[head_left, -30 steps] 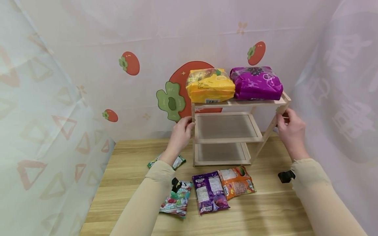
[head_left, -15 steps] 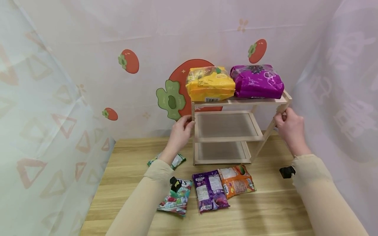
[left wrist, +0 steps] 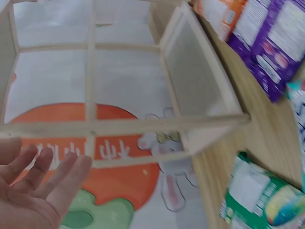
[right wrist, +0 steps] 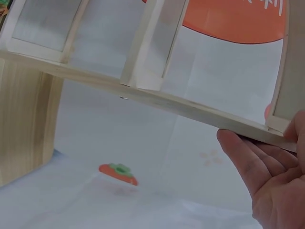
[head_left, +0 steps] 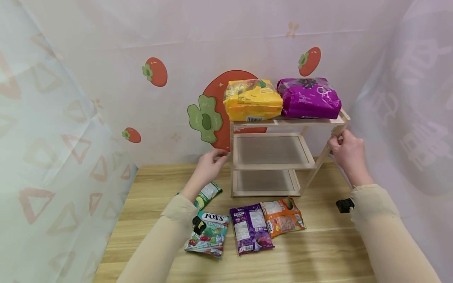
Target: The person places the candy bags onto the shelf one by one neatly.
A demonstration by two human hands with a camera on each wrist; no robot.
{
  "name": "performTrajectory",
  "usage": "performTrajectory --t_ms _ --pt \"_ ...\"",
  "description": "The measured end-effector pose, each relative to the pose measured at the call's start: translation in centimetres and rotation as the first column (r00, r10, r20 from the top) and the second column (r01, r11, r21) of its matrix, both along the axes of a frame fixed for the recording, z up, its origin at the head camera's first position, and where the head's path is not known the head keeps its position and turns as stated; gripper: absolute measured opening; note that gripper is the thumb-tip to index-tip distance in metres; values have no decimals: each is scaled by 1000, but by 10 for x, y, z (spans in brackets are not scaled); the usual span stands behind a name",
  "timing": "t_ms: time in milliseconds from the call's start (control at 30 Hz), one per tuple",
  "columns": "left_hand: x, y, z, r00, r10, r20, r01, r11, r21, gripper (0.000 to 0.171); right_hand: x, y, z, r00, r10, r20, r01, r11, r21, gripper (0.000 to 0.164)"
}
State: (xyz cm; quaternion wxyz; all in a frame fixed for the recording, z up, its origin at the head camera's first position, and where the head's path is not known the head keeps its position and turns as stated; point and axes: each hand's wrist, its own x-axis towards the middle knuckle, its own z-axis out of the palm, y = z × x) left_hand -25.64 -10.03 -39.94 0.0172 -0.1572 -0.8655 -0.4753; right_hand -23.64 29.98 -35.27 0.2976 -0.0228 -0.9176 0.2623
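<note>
A light wooden three-tier shelf rack (head_left: 274, 168) stands at the back of the table, carrying a yellow snack bag (head_left: 253, 104) and a purple snack bag (head_left: 311, 100) on its top tier. Just left of the rack's left post is my left hand (head_left: 209, 167). Its fingers look extended and apart from the wood in the left wrist view, where the hand (left wrist: 43, 195) holds nothing. My right hand (head_left: 348, 155) grips the slanted right leg high up, below the top tier. From the right wrist camera, that hand (right wrist: 276, 176) has its fingers beneath the leg (right wrist: 190, 109).
In front of the rack lie a purple candy packet (head_left: 251, 230), an orange one (head_left: 283, 216) and a teal one (head_left: 212, 232). A green packet (head_left: 209, 194) lies partly behind my left forearm. Printed cloth walls (head_left: 170, 118) enclose the wooden table (head_left: 141, 220).
My left hand has let go of the rack's left post and moved a little left and down. The right hand keeps its grip on the right leg.
</note>
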Motion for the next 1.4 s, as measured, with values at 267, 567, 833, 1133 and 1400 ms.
performTrajectory --t_ms 267,567,833,1133,1400 --pt "10 -32 -32 993 43 106 -19 975 -220 27 0 4 7 992 40 120 -41 999 9 22" --pt "21 -68 -80 965 82 250 10 938 -346 29 -1 8 4 961 82 265 -80 997 -19 27" --pt "37 -85 -107 920 110 376 70 898 -435 30 -5 11 -2 898 115 425 -110 993 -35 30" --pt "56 -95 -134 810 186 556 93 896 -434 29 -7 12 -5 899 134 416 -123 991 -54 30" --pt "70 -98 -144 728 193 657 127 905 -407 33 -7 11 -5 904 140 404 -135 990 -42 30"
